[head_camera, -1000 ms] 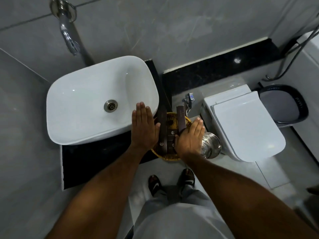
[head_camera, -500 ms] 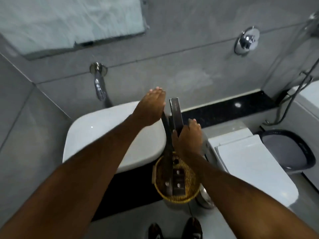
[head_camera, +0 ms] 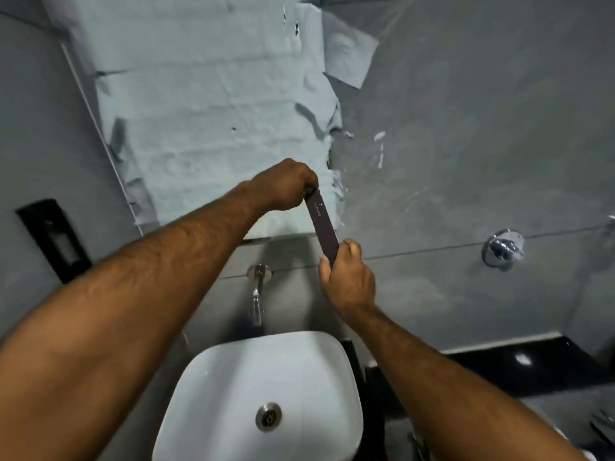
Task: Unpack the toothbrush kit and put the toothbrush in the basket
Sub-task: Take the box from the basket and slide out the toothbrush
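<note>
Now left hand (head_camera: 283,184) pinches kit box (head_camera: 322,227) top edge, right hand (head_camera: 347,281) clamps bottom, above sink (head_camera: 266,377).

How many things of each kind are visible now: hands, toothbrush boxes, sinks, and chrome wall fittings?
Bare hands: 2, left hand and right hand
Long dark toothbrush kit box: 1
White ceramic sink: 1
Chrome wall fittings: 2, spout and round valve
Total: 6

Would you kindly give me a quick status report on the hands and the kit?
Left hand pinching box top. Right hand gripping bottom. Toothbrush kit box held above sink, still closed. Basket out of view.
</note>
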`<state>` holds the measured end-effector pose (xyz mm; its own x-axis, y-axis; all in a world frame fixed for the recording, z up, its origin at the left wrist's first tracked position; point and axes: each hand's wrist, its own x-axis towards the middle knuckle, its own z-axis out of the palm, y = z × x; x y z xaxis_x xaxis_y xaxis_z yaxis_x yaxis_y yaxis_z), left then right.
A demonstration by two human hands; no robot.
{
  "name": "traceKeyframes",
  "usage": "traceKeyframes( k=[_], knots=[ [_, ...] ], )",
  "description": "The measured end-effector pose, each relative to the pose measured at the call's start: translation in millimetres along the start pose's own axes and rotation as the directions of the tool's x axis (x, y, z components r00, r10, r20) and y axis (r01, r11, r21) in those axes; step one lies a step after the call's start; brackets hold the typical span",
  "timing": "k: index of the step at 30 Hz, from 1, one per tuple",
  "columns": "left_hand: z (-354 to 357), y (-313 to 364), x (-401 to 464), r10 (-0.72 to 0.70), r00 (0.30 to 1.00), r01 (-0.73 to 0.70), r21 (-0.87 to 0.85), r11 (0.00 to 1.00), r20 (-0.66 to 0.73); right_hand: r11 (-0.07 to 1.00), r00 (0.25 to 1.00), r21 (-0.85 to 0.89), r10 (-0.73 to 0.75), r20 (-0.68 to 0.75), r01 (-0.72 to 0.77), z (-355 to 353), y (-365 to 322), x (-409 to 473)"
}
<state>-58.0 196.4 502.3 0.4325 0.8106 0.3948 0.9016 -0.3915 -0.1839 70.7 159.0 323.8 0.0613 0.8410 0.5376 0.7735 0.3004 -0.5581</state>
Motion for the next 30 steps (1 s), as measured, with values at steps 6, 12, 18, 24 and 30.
traceKeyframes(
  k=[6,12,18,24,30],
  knots=[
    [-52,-18,16,-0.036,0.993,0.042,-0.053,0.998,0.117,0.993,0.997,0.088,-0.077,-0.029,0.080,-7,-28,20],
    [-71,-18,8,-0.095,0.992,0.116,-0.278,0.954,0.086,0.982,0.997,0.170,-0.071,-0.043,0.078,-4,-33,22],
    [-21,-18,-14,-0.504,0.864,0.339,-0.728,0.596,-0.010,0.983,0.989,0.125,-0.140,0.050,0.133,-15,-20,35],
    [79,-29,-74,-0.599,0.682,0.351,-0.906,-0.236,0.420,0.835,0.871,-0.276,-0.402,0.283,0.475,-57,2,69],
    [160,3,-112,-0.403,0.647,0.115,-0.606,-0.787,0.647,0.535,0.689,-0.452,-0.422,0.589,0.714,-69,-37,94]
  ],
)
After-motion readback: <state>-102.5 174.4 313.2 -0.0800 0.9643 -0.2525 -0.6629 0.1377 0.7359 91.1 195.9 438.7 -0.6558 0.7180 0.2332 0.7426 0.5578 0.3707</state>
